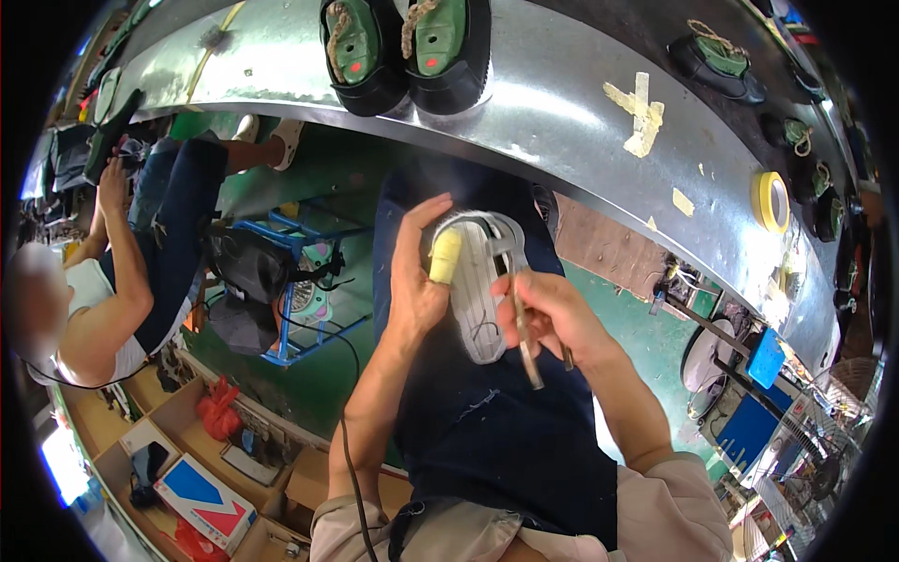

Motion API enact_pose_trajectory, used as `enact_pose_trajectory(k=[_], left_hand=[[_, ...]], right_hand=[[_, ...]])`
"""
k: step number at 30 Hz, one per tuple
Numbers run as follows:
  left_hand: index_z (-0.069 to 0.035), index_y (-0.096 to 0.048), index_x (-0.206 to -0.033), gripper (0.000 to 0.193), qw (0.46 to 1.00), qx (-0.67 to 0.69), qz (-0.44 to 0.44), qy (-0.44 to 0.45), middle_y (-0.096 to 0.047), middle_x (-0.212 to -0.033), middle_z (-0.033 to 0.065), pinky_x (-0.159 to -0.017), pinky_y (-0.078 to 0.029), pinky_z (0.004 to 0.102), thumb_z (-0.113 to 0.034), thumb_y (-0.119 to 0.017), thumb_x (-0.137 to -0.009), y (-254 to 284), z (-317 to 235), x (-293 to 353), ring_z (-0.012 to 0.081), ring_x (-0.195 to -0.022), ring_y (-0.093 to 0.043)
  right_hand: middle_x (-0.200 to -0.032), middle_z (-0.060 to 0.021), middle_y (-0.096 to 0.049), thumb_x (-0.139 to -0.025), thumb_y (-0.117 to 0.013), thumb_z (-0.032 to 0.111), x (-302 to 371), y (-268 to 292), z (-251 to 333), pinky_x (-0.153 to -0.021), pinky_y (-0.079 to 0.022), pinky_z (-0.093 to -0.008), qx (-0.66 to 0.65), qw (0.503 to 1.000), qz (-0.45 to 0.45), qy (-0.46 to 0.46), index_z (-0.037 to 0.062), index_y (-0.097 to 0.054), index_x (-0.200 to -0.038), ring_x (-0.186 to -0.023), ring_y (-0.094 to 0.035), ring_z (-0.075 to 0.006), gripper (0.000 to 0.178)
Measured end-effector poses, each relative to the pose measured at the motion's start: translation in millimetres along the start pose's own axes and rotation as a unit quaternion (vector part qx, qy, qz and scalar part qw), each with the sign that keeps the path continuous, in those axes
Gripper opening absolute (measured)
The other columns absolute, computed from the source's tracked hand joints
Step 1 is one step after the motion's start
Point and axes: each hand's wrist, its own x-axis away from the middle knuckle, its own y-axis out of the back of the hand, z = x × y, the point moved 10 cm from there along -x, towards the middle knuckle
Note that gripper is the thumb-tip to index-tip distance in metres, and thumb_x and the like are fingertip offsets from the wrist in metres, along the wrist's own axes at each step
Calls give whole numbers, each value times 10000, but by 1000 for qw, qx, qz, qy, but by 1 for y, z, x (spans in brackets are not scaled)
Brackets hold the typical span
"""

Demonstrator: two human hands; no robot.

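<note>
Grey sole (475, 298), one, in left hand (419, 272); one tool (530, 363), perhaps pincers, in right hand (559, 316)

Sole (475, 304): pale grey, darker lines running lengthwise. Tool (523, 323): metallic, brownish. Finger wrap (447, 255): yellow. Apron (496, 421): plain dark navy. Sleeves (674, 506): beige. Bench (552, 103): silver-grey. Shoes (453, 91), 2: black; lasts (437, 39) inside, green, 1 red dot each; rope (419, 19), tan. Tape roll (773, 201): yellow. Tape strips (641, 122): cream. Stool frame (282, 330): blue. Floor (346, 155): green. Bag (219, 412): red. Box (178, 481): white, with blue and red shapes.
</note>
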Motion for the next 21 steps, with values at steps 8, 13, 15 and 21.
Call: enact_pose_trajectory(k=[8,13,15,21], left_hand=[[-5,-569,-1435,435,1000,14,9,-16,-589,-1513,194,-1205,-415,396,-179,-632,-1040,-11,-9,-5,286,-1412,-565],[5,-560,-1455,494,1000,20,4,-22,-584,-1523,180,-1185,-418,374,-136,-530,-983,-12,-4,-5,258,-1381,-571],[7,-530,-1542,591,998,32,44,13,-581,-1537,156,-1187,-411,343,-103,-519,-962,-14,11,-2,214,-1381,-567],[-79,-646,-1408,405,956,213,13,200,-510,-1626,147,-1239,-345,356,-7,-494,-1039,-30,23,-16,263,-1497,-473]], right_hand=[[-803,-126,-742,-1138,-568,331,6,-14,58,-597,-562,-423,466,880,-84,51,8,-574,-1005,-730,-779,-250,349],[-794,-175,-696,-1144,-544,261,5,-10,45,-672,-534,-528,616,755,-146,170,15,-527,-1083,-758,-709,-433,254],[-797,-195,-692,-1139,-555,261,9,-13,44,-678,-530,-545,602,762,-147,186,7,-510,-1097,-761,-704,-456,261],[-846,-248,-702,-1116,-592,238,4,-20,48,-664,-535,-564,646,729,-148,171,-8,-494,-1107,-780,-691,-490,265]])
